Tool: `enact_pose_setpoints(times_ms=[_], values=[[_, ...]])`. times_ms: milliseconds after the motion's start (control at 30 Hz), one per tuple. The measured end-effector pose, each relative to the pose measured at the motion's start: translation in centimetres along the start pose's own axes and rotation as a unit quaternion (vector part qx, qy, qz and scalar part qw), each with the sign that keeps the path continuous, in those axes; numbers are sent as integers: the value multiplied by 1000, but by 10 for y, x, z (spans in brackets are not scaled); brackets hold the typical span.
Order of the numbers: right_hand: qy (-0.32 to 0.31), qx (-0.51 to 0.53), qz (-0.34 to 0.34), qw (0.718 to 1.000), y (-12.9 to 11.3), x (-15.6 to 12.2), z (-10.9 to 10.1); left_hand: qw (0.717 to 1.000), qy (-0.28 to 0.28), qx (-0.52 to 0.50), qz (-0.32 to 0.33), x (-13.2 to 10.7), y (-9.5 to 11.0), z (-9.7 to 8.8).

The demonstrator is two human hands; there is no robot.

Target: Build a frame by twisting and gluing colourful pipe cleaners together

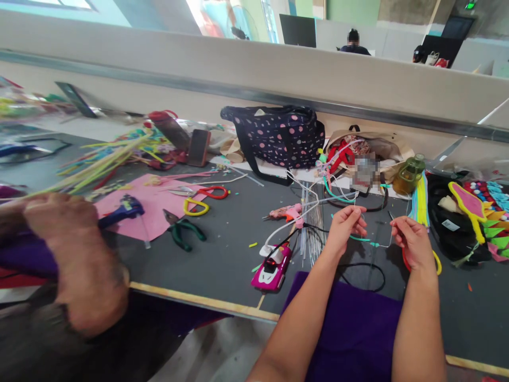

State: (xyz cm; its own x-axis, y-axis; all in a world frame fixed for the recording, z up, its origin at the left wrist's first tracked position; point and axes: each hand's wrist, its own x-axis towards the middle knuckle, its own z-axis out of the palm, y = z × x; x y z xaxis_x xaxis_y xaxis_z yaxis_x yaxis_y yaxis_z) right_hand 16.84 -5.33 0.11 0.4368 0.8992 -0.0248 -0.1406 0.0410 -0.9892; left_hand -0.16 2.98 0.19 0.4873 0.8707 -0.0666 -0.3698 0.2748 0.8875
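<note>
My left hand [349,229] is closed in a pinch above the dark table, with a thin pale strand showing at its fingertips. To its right, my right hand [412,241] pinches the end of a thin bent wire [390,241]. Teal pieces [373,244] sit along this wire between the hands, and its left part runs behind my left hand. Scissors with red and yellow handles [438,262] lie partly hidden behind my right hand. Left of my hands are a bundle of silvery wires [315,241] and a pink glue gun [284,213].
A magenta power strip [274,269] with cords lies near the front edge. Green-handled pliers [183,231] and pink paper [137,209] are farther left, beside a co-worker's arm [85,260] and a blue glue gun [123,210]. Behind stand a dotted bag [280,135] and a bottle [409,175].
</note>
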Motion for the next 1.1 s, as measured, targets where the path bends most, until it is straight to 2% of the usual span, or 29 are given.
enact_pose_setpoints(times_ms=[133,200,800,1100], values=[[79,23,-35,996,-1,1,3,1000,-7,4,-12,-1,0,0],[99,28,-36,994,-2,1,3,1000,-10,5,-17,-1,0,1],[106,89,-5,990,-3,2,3,1000,11,-11,10,0,0,1],[152,123,-14,981,-5,0,1,1000,2,-22,5,0,0,2]])
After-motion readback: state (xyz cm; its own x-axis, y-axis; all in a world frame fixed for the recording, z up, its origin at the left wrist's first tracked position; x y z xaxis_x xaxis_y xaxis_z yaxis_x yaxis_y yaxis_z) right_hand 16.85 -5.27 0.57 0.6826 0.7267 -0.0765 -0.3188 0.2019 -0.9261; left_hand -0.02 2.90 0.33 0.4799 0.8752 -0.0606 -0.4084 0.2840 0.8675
